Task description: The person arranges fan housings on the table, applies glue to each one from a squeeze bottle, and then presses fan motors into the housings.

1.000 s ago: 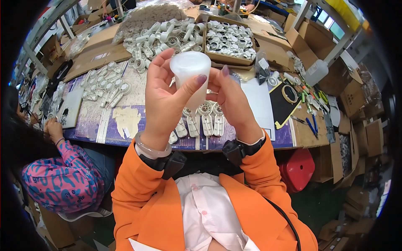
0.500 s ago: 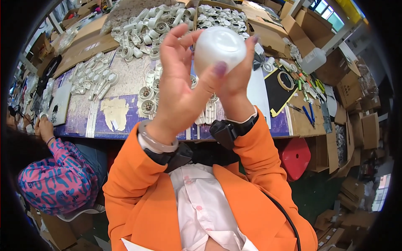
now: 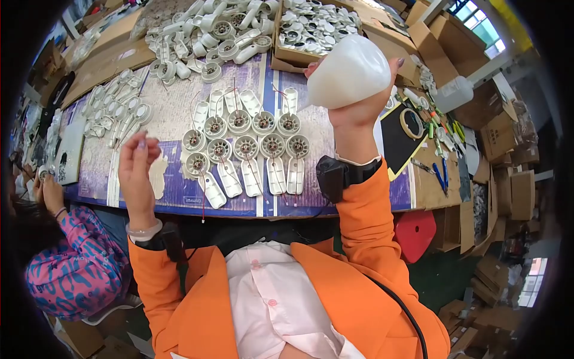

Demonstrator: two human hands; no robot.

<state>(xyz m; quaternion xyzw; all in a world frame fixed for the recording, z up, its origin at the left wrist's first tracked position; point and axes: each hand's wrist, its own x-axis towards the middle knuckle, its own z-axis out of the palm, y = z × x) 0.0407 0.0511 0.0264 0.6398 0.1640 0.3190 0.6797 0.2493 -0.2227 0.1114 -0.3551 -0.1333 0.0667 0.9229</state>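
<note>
Person's right hand (image 3: 357, 113), right of white, round-headed plastic housings (image 3: 246, 147), grips rounded milky-white plastic container (image 3: 350, 72). Left hand (image 3: 139, 163), left of housings: fingers loosely bent; any hold unclear.

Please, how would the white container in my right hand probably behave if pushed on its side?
The container would probably roll, since its walls look rounded. It might slip easily, as its surface looks smooth and shiny. It seems fairly light: your right hand alone holds it up.
</note>
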